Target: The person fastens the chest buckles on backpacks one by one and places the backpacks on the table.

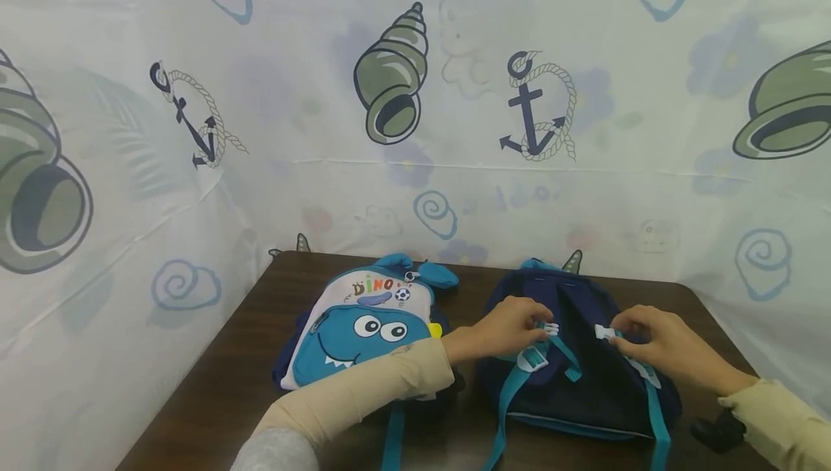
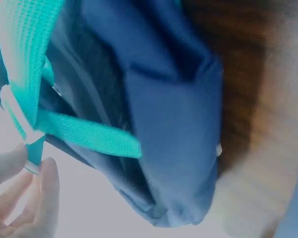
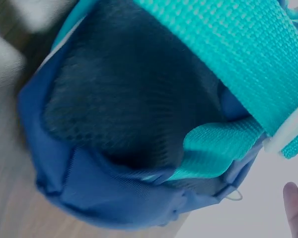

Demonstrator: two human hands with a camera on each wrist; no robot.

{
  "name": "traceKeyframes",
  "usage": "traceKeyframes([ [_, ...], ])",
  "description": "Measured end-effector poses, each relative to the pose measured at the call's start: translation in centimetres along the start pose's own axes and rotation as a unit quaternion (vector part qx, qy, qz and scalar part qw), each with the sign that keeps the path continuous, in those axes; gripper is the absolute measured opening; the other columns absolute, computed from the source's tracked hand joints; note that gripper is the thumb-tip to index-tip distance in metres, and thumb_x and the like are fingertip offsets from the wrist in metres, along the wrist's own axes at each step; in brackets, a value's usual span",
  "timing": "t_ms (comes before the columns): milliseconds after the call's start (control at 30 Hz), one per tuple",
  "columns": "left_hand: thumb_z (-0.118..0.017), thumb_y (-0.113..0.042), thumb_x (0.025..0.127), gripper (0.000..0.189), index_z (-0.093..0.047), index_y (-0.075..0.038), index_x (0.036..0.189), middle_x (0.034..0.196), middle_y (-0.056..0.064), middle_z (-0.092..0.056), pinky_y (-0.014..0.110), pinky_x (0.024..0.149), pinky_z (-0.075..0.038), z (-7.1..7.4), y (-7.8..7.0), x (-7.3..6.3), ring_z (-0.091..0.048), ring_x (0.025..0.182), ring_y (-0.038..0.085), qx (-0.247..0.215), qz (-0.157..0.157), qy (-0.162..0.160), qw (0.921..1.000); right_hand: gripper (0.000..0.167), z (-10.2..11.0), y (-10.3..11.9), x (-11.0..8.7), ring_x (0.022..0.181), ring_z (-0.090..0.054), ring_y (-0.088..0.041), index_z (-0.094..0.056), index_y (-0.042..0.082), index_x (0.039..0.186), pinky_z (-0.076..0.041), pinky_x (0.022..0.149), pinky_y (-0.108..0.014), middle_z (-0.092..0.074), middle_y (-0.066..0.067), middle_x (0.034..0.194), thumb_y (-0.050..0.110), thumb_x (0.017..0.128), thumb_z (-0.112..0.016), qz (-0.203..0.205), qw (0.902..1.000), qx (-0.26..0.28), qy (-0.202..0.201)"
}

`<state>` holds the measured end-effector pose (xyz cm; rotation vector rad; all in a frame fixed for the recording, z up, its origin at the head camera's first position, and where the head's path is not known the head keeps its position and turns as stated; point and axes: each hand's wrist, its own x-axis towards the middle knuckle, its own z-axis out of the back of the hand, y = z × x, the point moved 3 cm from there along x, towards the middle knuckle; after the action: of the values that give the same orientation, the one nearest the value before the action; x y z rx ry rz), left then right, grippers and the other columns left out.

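A dark navy backpack [image 1: 587, 399] lies on the table with its back panel and teal straps facing up. My left hand [image 1: 511, 327] pinches the white pronged half of a side-release buckle [image 1: 550, 329] on a teal strap. Opposite it, my right hand [image 1: 662, 345] holds the white socket half of the buckle [image 1: 604, 332] between thumb and fingers. A gap separates the two halves above the pack. In the left wrist view, fingers [image 2: 48, 193] grip close below a white strap adjuster [image 2: 22, 116]. The right wrist view shows a wide teal strap [image 3: 238, 54] and only some fingertips [image 3: 294, 203].
A second backpack [image 1: 373, 334], blue and white with a cartoon dino face, lies to the left, partly behind my left forearm. Both packs rest on a dark brown wooden table [image 1: 214, 392]. A patterned cloth [image 1: 311, 96] hangs behind and beside the table.
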<state>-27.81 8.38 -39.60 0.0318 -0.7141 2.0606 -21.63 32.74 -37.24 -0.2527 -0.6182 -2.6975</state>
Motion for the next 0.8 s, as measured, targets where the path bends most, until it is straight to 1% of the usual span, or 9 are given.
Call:
traceKeyframes([
  [100, -0.068, -0.015, 0.096, 0.033, -0.066, -0.004, 0.127, 0.114, 0.006, -0.073, 0.005, 0.073, -0.047, 0.0, -0.5, 0.5, -0.067, 0.092, 0.003, 0.011, -0.010, 0.000, 0.9999, 0.020, -0.1, 0.7, 0.5, 0.084, -0.055, -0.001, -0.070, 0.013, 0.101, -0.050, 0.069, -0.023, -0.064, 0.007, 0.094, 0.023, 0.086, -0.078, 0.023, 0.9997, -0.008, -0.003],
  [167, -0.068, -0.016, 0.095, 0.034, -0.065, -0.004, 0.128, 0.112, 0.005, -0.073, 0.004, 0.073, -0.047, 0.0, -0.8, 0.7, -0.068, 0.093, 0.003, 0.009, -0.012, -0.003, 0.9999, 0.020, -0.3, 1.1, 0.7, 0.084, -0.055, -0.001, -0.070, 0.013, 0.101, -0.050, 0.069, -0.025, -0.064, 0.008, 0.094, 0.023, 0.086, -0.079, 0.033, 0.9993, -0.012, -0.007],
  [333, -0.071, -0.016, 0.094, 0.036, -0.065, -0.004, 0.127, 0.108, 0.004, -0.074, 0.003, 0.065, -0.046, -0.2, -1.4, 1.1, -0.066, 0.082, -0.003, -0.006, -0.012, -0.014, 0.9998, 0.019, -1.1, 1.9, 1.1, 0.085, -0.058, -0.010, -0.070, 0.014, 0.100, -0.052, 0.071, -0.030, -0.064, 0.007, 0.095, 0.022, 0.086, -0.079, 0.038, 0.9993, -0.004, -0.002],
  [467, -0.071, -0.014, 0.094, 0.034, -0.065, -0.005, 0.125, 0.107, 0.004, -0.073, 0.003, 0.064, -0.046, -0.3, -1.8, 1.0, -0.063, 0.077, -0.005, -0.014, -0.017, -0.017, 0.9996, 0.018, -1.6, 2.1, 1.3, 0.087, -0.059, -0.013, -0.070, 0.014, 0.100, -0.052, 0.072, -0.030, -0.063, 0.006, 0.095, 0.023, 0.087, -0.078, 0.034, 0.9994, 0.002, 0.005],
  [567, -0.071, -0.014, 0.093, 0.026, -0.065, -0.007, 0.118, 0.104, 0.004, -0.073, 0.004, 0.064, -0.046, -0.1, -2.0, 0.9, -0.062, 0.076, -0.004, -0.022, -0.020, -0.019, 0.9994, 0.018, -1.6, 2.2, 1.4, 0.087, -0.058, -0.012, -0.071, 0.014, 0.100, -0.052, 0.072, -0.030, -0.063, 0.005, 0.095, 0.023, 0.086, -0.078, 0.030, 0.9995, -0.002, 0.003],
  [700, -0.072, -0.014, 0.092, 0.014, -0.063, -0.010, 0.102, 0.095, 0.001, -0.072, 0.006, 0.059, -0.046, 0.1, -2.1, 0.9, -0.060, 0.072, -0.006, -0.026, -0.016, -0.023, 0.9993, 0.018, -1.5, 2.1, 1.4, 0.086, -0.056, -0.008, -0.071, 0.014, 0.101, -0.052, 0.072, -0.030, -0.063, 0.005, 0.096, 0.023, 0.087, -0.078, 0.031, 0.9995, -0.004, 0.003],
  [800, -0.073, -0.015, 0.092, 0.012, -0.061, -0.012, 0.093, 0.091, -0.001, -0.071, 0.007, 0.056, -0.045, 0.1, -2.1, 1.0, -0.059, 0.069, -0.008, -0.024, -0.011, -0.026, 0.9993, 0.019, -1.4, 2.1, 1.4, 0.086, -0.055, -0.008, -0.070, 0.014, 0.102, -0.051, 0.071, -0.029, -0.062, 0.005, 0.097, 0.023, 0.087, -0.078, 0.033, 0.9994, 0.001, 0.003],
])
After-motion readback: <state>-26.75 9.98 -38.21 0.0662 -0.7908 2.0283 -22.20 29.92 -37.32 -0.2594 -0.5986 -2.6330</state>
